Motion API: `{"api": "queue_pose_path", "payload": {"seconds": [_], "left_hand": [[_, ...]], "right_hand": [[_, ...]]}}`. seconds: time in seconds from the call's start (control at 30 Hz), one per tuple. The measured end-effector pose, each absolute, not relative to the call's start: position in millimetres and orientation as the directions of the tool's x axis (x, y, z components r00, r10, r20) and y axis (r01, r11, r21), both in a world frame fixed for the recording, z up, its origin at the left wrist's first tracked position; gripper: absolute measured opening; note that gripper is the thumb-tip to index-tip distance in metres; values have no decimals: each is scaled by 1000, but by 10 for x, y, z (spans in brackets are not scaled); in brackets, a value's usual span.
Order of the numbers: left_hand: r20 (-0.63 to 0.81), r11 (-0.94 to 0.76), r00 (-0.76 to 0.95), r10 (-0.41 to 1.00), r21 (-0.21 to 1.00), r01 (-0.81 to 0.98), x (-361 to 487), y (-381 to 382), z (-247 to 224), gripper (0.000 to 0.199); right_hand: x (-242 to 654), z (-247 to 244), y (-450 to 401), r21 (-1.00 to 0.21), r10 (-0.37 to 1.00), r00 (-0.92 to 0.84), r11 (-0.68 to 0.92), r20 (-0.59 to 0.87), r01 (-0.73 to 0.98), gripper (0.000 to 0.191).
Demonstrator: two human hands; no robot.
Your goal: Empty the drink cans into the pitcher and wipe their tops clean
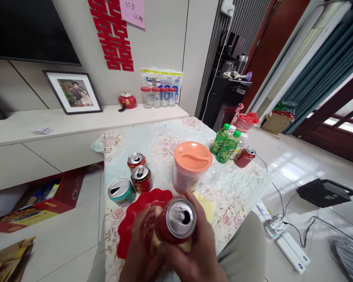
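A dark red drink can [181, 219] with its tab opening showing is gripped in my right hand [201, 246], tilted with the top toward me. My left hand [138, 239] curls against the can's left side, with a pale yellow cloth [156, 243] pressed between hand and can. Beneath the hands lies a red scalloped tray [126, 225]. Two red cans [141, 178] and a teal can [122, 192] stand at the tray's far left. A lidded tub [192, 160] with an orange top stands just beyond the held can. Another yellow cloth [207, 205] lies right of my right hand.
Several bottles, some green [227, 150], and another red can [245, 156] stand at the table's right corner. Floral cloth covers the table [164, 145]. Red-lidded jars [155, 98] line the cabinet behind. Power strips [292, 250] and a black case [325, 192] lie on the floor.
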State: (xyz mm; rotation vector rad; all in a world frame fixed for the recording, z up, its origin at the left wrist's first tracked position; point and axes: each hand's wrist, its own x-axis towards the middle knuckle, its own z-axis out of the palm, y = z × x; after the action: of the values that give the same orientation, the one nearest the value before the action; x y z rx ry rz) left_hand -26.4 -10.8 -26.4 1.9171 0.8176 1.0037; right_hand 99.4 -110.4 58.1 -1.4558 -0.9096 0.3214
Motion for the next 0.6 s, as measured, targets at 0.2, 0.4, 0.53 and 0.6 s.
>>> {"api": "queue_pose_path", "payload": {"seconds": [0.2,0.4,0.53,0.6], "left_hand": [[323,-629,708,628,746,217,-299,-90,-379,59],[345,-692,711,613,669,271,-269,-113,-389,43],[387,-731,717,580,636,248,-273,-92,-390,43],[440,-752,690,574,618,232,-274,-73,-396,42]], "right_hand": [[1402,826,-1618,-964,588,776,29,229,263,96],[2405,646,-1536,-942,328,915,-154,236,298,106],[3162,324,-1376,-885,166,932,-295,324,360,106],[3457,198,-1312,-874,136,932,-323,337,363,104]]}}
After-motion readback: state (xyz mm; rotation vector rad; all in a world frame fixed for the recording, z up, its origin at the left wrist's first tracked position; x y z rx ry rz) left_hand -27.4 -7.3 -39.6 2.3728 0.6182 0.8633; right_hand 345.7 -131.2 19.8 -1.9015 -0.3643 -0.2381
